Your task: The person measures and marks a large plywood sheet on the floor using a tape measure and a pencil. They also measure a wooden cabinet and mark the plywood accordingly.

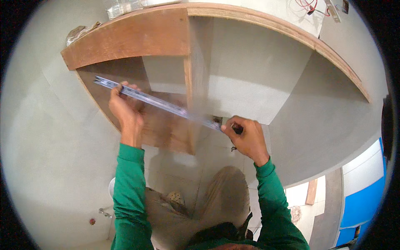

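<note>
A long silver metal rail (160,104), like a drawer slide, is held aloft at a slant, higher on the left. My left hand (127,108) grips it near the upper-left end, thumb over the top. My right hand (248,141) has its fingers closed at the lower-right end; that end is smeared by motion, and something dark inside the curled fingers is too small to make out. Behind the rail stands a plywood cabinet carcass (125,39) with an open compartment and a narrow upright edge.
A white recess (254,83) under a plywood-edged top lies at the right. Wires (308,8) and wrapped items (121,8) sit above. My crossed legs (216,191) are on tiles. Pipe fittings (104,211) are low left; a wood strip (311,191) and blue sheeting (360,200) lie lower right.
</note>
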`<state>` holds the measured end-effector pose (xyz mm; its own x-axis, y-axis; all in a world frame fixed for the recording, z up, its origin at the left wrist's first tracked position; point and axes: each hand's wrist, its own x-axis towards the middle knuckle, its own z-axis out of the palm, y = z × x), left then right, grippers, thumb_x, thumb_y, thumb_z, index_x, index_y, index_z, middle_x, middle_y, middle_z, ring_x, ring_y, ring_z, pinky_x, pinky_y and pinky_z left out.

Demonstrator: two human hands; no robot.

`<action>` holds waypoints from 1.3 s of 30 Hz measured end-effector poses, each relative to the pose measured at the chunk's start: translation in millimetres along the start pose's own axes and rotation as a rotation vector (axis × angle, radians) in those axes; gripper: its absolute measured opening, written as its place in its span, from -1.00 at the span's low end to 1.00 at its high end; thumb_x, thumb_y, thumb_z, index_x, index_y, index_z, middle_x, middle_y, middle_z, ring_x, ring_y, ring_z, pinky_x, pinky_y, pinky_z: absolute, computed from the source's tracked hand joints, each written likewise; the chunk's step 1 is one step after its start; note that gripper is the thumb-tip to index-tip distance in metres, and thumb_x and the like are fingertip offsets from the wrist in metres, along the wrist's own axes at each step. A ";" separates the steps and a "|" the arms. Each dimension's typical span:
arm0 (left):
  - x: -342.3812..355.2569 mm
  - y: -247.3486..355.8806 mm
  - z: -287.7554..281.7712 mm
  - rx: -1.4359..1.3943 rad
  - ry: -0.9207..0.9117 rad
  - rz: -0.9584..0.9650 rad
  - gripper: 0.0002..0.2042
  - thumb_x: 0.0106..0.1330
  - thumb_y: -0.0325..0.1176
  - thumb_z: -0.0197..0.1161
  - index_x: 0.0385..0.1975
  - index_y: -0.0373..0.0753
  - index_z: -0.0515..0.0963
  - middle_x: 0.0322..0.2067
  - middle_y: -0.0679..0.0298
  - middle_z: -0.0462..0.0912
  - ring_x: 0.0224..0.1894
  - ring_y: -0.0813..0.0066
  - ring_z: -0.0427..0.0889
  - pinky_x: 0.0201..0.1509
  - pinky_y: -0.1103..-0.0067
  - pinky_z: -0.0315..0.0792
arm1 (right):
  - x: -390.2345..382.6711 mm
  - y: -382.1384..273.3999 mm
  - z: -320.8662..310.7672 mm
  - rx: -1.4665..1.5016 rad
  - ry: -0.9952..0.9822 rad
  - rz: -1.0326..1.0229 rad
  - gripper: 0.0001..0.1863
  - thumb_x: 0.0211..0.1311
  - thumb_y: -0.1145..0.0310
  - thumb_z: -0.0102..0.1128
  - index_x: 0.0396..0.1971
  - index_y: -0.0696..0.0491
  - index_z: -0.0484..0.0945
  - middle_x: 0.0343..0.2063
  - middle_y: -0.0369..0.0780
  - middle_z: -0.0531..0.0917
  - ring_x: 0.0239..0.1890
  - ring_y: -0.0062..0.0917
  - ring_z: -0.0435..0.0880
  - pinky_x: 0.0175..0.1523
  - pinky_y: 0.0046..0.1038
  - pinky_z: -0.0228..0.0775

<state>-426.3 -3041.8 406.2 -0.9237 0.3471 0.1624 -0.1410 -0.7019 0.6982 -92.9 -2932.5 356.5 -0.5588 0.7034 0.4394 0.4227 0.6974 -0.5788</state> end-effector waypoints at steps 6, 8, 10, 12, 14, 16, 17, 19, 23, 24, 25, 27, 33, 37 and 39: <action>-109.2 -40.5 -44.5 0.437 -0.152 -0.104 -0.63 0.55 -0.09 0.19 -0.07 -0.33 0.67 -0.21 0.09 0.83 -0.15 0.29 0.81 -0.10 0.40 0.64 | -66.7 32.8 66.4 0.368 -0.059 0.242 -0.75 0.49 0.15 0.39 -0.12 0.04 0.66 -0.65 -0.32 0.58 -0.60 -0.68 0.42 -0.44 -0.47 0.24; -131.8 -61.0 -60.6 0.468 -0.265 -0.313 -0.64 0.55 -0.10 0.23 -0.13 -0.33 0.72 -0.19 0.09 0.84 -0.13 0.32 0.83 -0.14 0.39 0.66 | -85.1 50.5 93.3 0.470 -0.006 0.263 -0.76 0.52 0.16 0.35 -0.08 0.02 0.65 -0.58 -0.35 0.60 -0.57 -0.69 0.43 -0.43 -0.49 0.25; -145.4 -90.1 -74.9 0.765 -0.570 -0.408 -0.71 0.54 -0.13 0.27 -0.15 -0.24 0.77 -0.17 0.09 0.86 -0.22 0.26 0.83 -0.17 0.37 0.66 | -104.0 64.9 119.9 0.613 0.063 0.278 -0.78 0.57 0.17 0.30 -0.05 0.01 0.64 -0.49 -0.36 0.64 -0.51 -0.70 0.46 -0.39 -0.51 0.26; -166.9 -98.1 -71.6 1.287 -1.063 0.048 -0.81 0.51 -0.22 0.29 -0.13 -0.12 0.80 -0.20 0.07 0.85 -0.29 0.14 0.81 -0.17 0.31 0.68 | -112.3 53.1 120.8 0.798 0.010 0.466 -0.75 0.62 0.13 0.23 -0.02 0.00 0.64 -0.40 -0.37 0.65 -0.43 -0.69 0.52 -0.32 -0.52 0.34; -192.9 -99.0 -69.8 1.581 -1.198 0.169 -0.83 0.48 -0.25 0.31 -0.12 -0.04 0.82 -0.21 0.04 0.83 -0.30 0.07 0.79 -0.17 0.27 0.68 | -125.1 71.5 133.9 0.716 0.024 0.518 -0.63 0.68 0.01 0.10 0.04 0.03 0.62 -0.30 -0.34 0.67 -0.28 -0.66 0.63 -0.16 -0.49 0.50; -202.5 -89.8 -64.6 1.578 -1.259 0.309 -0.85 0.43 -0.29 0.33 -0.15 -0.04 0.82 -0.23 0.05 0.81 -0.30 0.02 0.78 -0.18 0.24 0.68 | -139.9 78.5 153.8 0.917 0.096 0.612 -0.56 0.67 -0.04 0.08 0.09 0.07 0.60 -0.29 -0.32 0.68 -0.28 -0.61 0.67 -0.12 -0.45 0.56; -203.5 -82.2 -61.2 1.434 -1.234 0.378 -0.87 0.40 -0.31 0.34 -0.19 -0.07 0.82 -0.24 0.07 0.81 -0.30 0.01 0.77 -0.18 0.23 0.67 | -148.4 82.2 163.3 1.020 0.135 0.658 -0.52 0.66 -0.07 0.07 0.11 0.08 0.59 -0.29 -0.31 0.68 -0.28 -0.58 0.69 -0.11 -0.43 0.59; -202.6 -55.0 -45.6 1.162 -1.196 0.465 -0.89 0.33 -0.35 0.37 -0.24 -0.12 0.80 -0.26 0.10 0.81 -0.30 0.01 0.78 -0.20 0.24 0.68 | -177.2 101.4 189.7 1.278 0.107 0.794 -0.50 0.66 -0.08 0.08 0.11 0.09 0.58 -0.28 -0.27 0.69 -0.30 -0.52 0.70 -0.12 -0.38 0.61; -189.4 19.8 -11.9 0.640 -1.201 0.704 -0.74 0.16 -0.43 0.45 -0.13 -0.18 0.71 -0.27 0.07 0.80 -0.31 0.09 0.83 -0.25 0.35 0.73 | -204.2 115.0 198.6 1.631 0.015 1.078 -0.50 0.65 -0.09 0.08 0.10 0.09 0.58 -0.27 -0.22 0.71 -0.32 -0.45 0.71 -0.15 -0.32 0.63; -189.1 46.3 -11.5 0.682 -1.222 0.695 -0.72 0.13 -0.43 0.47 -0.13 -0.15 0.72 -0.27 0.06 0.80 -0.30 0.09 0.84 -0.25 0.38 0.73 | -202.7 113.6 198.3 1.661 -0.018 1.113 -0.50 0.65 -0.09 0.08 0.10 0.09 0.58 -0.27 -0.21 0.72 -0.32 -0.43 0.72 -0.15 -0.31 0.64; -199.8 61.2 -8.3 0.704 -1.157 0.734 -0.73 0.10 -0.42 0.49 -0.16 -0.14 0.73 -0.28 0.07 0.80 -0.31 0.09 0.83 -0.26 0.40 0.73 | -200.9 111.5 198.6 1.696 -0.043 1.144 -0.50 0.65 -0.10 0.08 0.09 0.09 0.58 -0.26 -0.19 0.72 -0.32 -0.41 0.72 -0.16 -0.30 0.64; -228.1 103.4 -12.8 0.837 -0.954 0.800 -0.76 0.05 -0.40 0.52 -0.23 -0.14 0.75 -0.31 0.11 0.80 -0.34 0.10 0.81 -0.29 0.44 0.71 | -198.5 95.6 211.3 1.712 -0.144 1.174 -0.50 0.64 -0.10 0.08 0.09 0.09 0.58 -0.26 -0.17 0.73 -0.33 -0.37 0.72 -0.17 -0.27 0.66; -237.6 108.3 -1.9 1.062 -0.802 0.802 -0.90 0.08 -0.35 0.56 -0.44 -0.13 0.79 -0.38 0.25 0.81 -0.37 0.38 0.80 -0.35 0.52 0.71 | -208.3 142.1 232.8 1.566 -0.066 1.150 -0.49 0.59 -0.13 0.16 0.05 0.09 0.58 -0.28 -0.10 0.75 -0.34 -0.29 0.74 -0.19 -0.19 0.68; -223.7 126.6 -16.0 1.058 -0.908 0.924 -0.88 0.06 -0.31 0.59 -0.43 -0.13 0.82 -0.31 0.27 0.84 -0.33 0.41 0.82 -0.32 0.53 0.73 | -200.9 123.1 233.8 1.497 -0.146 1.224 -0.48 0.59 -0.13 0.16 0.09 0.09 0.58 -0.28 -0.10 0.75 -0.31 -0.30 0.75 -0.14 -0.25 0.68; -237.1 104.4 -5.7 0.932 -0.653 0.933 -0.87 0.13 -0.30 0.58 -0.35 -0.13 0.84 -0.25 0.27 0.85 -0.29 0.40 0.82 -0.27 0.52 0.74 | -195.2 107.9 222.0 1.446 -0.150 1.292 -0.48 0.60 -0.11 0.15 0.11 0.09 0.59 -0.26 -0.12 0.76 -0.29 -0.29 0.76 -0.10 -0.28 0.67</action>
<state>-224.1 -3200.9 436.7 -0.1925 0.3944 0.8985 0.9118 -0.2665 0.3123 -96.6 -3025.1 55.7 -0.5215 0.5476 -0.6543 -0.2054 -0.8249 -0.5266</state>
